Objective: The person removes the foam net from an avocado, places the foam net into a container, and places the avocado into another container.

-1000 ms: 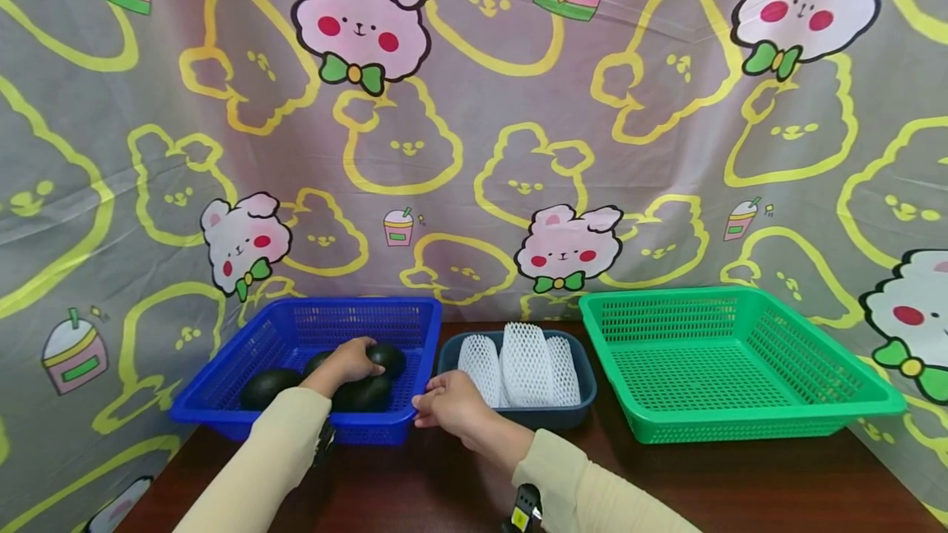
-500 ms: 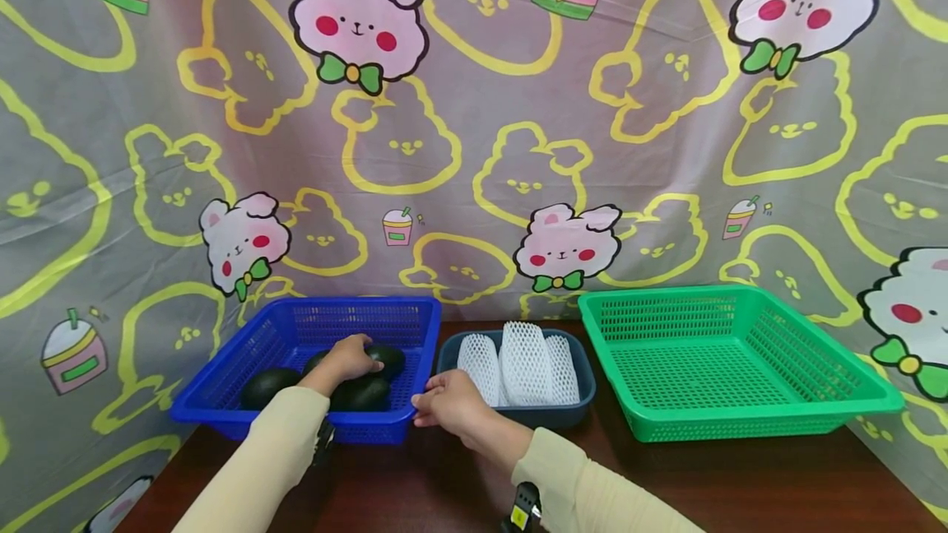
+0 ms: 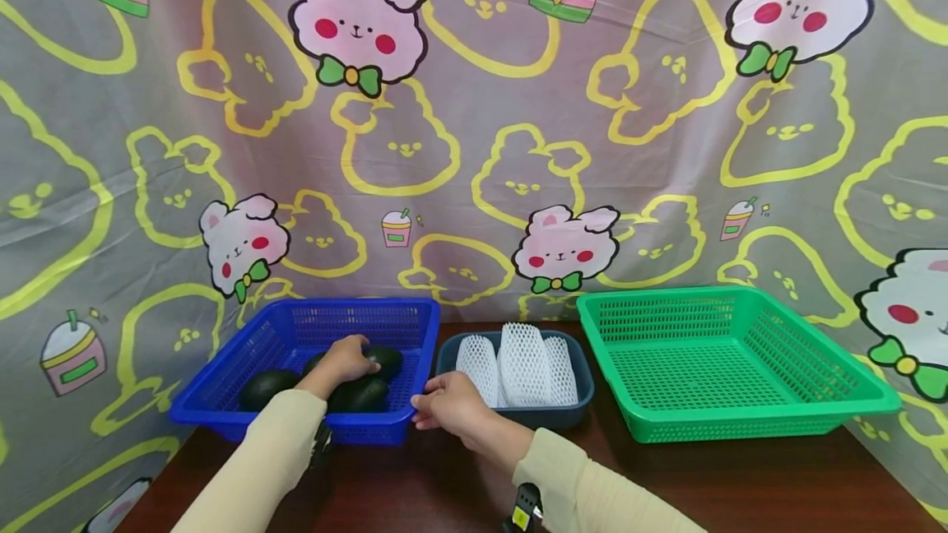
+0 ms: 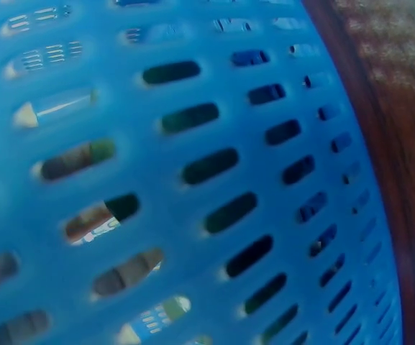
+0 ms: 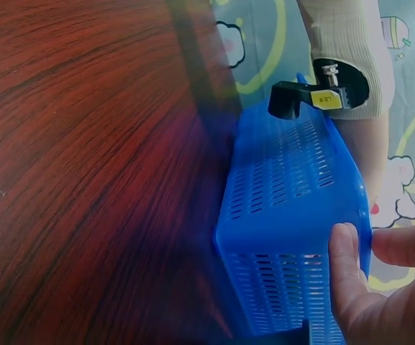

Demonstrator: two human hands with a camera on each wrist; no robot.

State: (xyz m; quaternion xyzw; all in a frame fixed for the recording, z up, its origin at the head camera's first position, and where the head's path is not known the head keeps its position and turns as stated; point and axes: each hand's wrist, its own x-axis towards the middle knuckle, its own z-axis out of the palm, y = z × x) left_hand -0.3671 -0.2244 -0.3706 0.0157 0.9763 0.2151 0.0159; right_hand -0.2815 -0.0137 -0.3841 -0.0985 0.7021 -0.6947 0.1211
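In the head view, my left hand [image 3: 346, 362] reaches into a blue plastic basket [image 3: 363, 323]. Its fingers and thumb grip a dark green oval fruit [image 3: 388, 362] near the basket's right side. Similar fruits lie around it, one dark fruit [image 3: 359, 395] in front and another fruit [image 3: 267, 390] to the left; my hand partly hides one more. My right hand [image 3: 453, 403] pinches the basket's front right corner. Thumb [image 5: 344, 251] and finger stand on either side of the rim in the right wrist view. Only perforated blue wall [image 4: 214, 136] fills most of the left wrist view.
Right of the blue basket stands a dark blue-grey tub [image 3: 588, 401] with several white foam net sleeves [image 3: 524, 368]. Farther right is a green basket [image 3: 748, 415]. All stand on a dark red-brown wooden table [image 3: 444, 492], with a patterned cloth [image 3: 474, 146] hanging behind.
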